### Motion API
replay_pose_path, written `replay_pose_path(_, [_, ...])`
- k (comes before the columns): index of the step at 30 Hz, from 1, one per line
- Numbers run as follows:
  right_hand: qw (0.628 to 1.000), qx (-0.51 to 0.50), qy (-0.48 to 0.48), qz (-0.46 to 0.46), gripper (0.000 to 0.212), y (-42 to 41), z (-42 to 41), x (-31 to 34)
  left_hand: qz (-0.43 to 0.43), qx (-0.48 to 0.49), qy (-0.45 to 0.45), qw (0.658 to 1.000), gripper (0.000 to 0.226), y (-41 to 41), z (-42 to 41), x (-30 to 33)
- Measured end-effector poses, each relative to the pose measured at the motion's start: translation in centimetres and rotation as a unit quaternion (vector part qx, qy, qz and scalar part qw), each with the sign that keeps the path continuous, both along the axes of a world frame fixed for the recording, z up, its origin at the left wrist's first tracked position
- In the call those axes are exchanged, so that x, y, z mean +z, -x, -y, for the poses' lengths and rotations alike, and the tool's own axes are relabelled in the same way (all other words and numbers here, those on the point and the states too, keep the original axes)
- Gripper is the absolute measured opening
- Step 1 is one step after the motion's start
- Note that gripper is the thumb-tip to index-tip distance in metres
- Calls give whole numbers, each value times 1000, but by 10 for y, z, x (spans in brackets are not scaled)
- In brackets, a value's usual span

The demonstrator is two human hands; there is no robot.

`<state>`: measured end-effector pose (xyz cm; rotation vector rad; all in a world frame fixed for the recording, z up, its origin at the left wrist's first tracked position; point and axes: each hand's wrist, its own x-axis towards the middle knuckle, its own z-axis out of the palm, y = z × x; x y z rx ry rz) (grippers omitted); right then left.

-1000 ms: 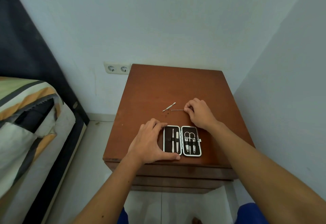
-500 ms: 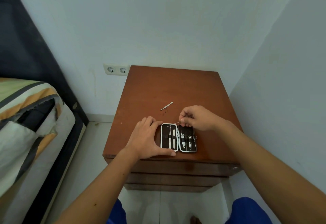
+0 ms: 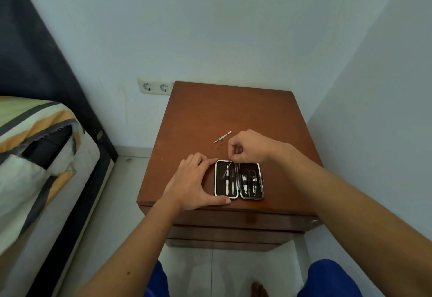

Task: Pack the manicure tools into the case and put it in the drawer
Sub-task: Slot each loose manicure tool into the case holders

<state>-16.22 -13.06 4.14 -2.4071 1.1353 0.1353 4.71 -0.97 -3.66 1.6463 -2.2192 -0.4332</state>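
Note:
A small black manicure case (image 3: 239, 179) lies open near the front edge of the brown nightstand (image 3: 233, 114), with metal tools strapped in both halves. My left hand (image 3: 195, 182) cups the case's left side, thumb along its front edge. My right hand (image 3: 249, 146) hovers over the case's far edge, pinching a thin metal tool (image 3: 227, 169) whose tip angles down into the left half. One more loose silver tool (image 3: 222, 137) lies on the wood just behind the case. The drawer fronts (image 3: 233, 223) below the top are closed.
A bed with a striped cover (image 3: 35, 156) stands to the left, with a strip of floor between it and the nightstand. A double wall socket (image 3: 155, 87) sits by the nightstand's back left corner. A wall runs close on the right. My knees in blue (image 3: 327, 278) are below.
My right hand picked the thin tool up from the wood behind the case and carried it toward me, over the case's left half. My left hand stayed on the case.

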Motion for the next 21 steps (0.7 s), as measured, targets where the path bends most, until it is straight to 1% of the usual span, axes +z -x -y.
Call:
replay_pose_path(2, [1000, -14, 0, 20, 7, -4, 2, -2, -6, 3, 10, 1000, 120, 0, 0, -1])
replay_pose_path(13, [997, -54, -25, 53, 15, -11, 13, -12, -16, 4, 10, 1000, 120, 0, 1, -1])
replay_pose_path(18, [997, -44, -21, 59, 16, -12, 10, -14, -17, 5, 7, 1000, 119, 0, 1, 0])
replay_pose_path(21, [998, -29, -9, 61, 10, -11, 6, -13, -26, 6, 7, 1000, 119, 0, 1, 0])
